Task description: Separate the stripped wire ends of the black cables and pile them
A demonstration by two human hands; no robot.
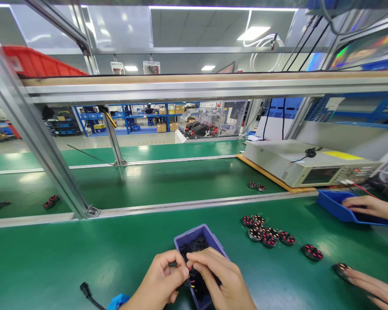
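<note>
My left hand [164, 277] and my right hand [221, 275] meet over a purple bin [218, 243], fingertips pinched close together. Between them shows the end of a black cable [188, 283] with small red and yellow wire tips, partly hidden by my fingers. Black cables [195, 245] fill the bin beneath. By my left wrist is something blue [118, 300], perhaps a band. A black cable connector [84, 288] lies on the green bench to the left, its cable running out of view at the bottom edge.
Several round motors [258, 228] with copper and red windings lie right of the bin. Another person's hand [364, 204] reaches into a blue tray [331, 204]; a second hand [375, 286] touches a motor [342, 270]. A grey instrument [278, 157] stands behind. A metal post [51, 146] rises left.
</note>
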